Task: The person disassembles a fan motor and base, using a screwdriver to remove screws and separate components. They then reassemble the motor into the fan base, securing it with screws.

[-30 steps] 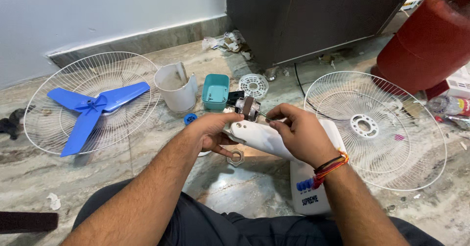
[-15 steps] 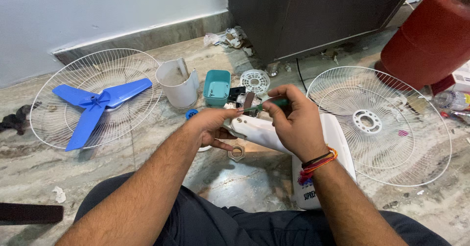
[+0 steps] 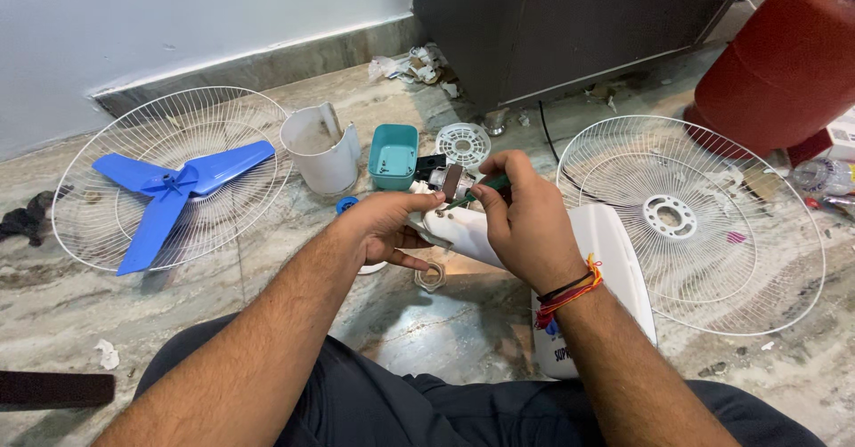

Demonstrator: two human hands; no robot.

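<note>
marble floor (image 3: 427, 322) by a grey wall carries fan parts, spread within reach: a red cylinder (image 3: 784, 64), two wire guards (image 3: 695, 224) (image 3: 169, 175), the left one cradling blue blades (image 3: 169, 189), then a white cup (image 3: 321, 149) and teal tub (image 3: 394, 155). left hand (image 3: 383, 224) clenches the white motor housing (image 3: 463, 233) to steady it over the lap; right hand (image 3: 525, 215) pinches a green screwdriver (image 3: 481, 190), tip at the motor (image 3: 445, 180).

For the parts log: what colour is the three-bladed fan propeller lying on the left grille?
Blue; the fan blade shows clearly in the head view.
</note>
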